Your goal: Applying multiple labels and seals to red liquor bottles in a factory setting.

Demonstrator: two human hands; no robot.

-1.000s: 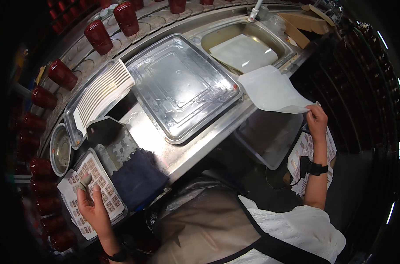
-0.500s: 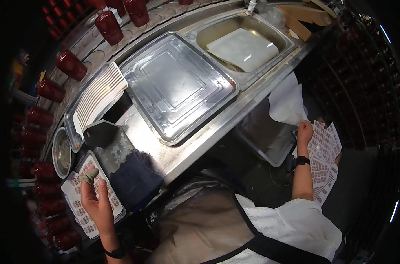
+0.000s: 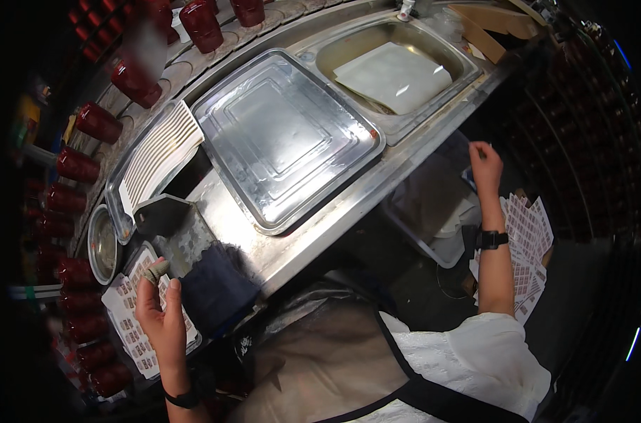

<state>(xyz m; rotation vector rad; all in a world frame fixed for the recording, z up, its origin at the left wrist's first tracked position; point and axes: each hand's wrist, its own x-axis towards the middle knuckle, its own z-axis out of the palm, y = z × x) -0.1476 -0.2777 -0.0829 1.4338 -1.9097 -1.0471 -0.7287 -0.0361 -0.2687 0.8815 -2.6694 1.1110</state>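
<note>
The left hand (image 3: 164,321) is held over a stack of white paper sheets printed with small brown labels (image 3: 131,333) at the near left, thumb and forefinger spread apart; a grey-green finger cover (image 3: 157,271) is worn on the forefinger. The right hand (image 3: 486,169) is raised above a translucent rectangular plastic tub (image 3: 420,244), fingers curled; whether anything is pinched cannot be told. Plain white sheets (image 3: 453,224) are held in the tub, below a silver steel tabletop (image 3: 320,225) on which a shiny rectangular metal tray (image 3: 278,134) is placed.

White sheet out of right hand (image 3: 487,168)
</note>
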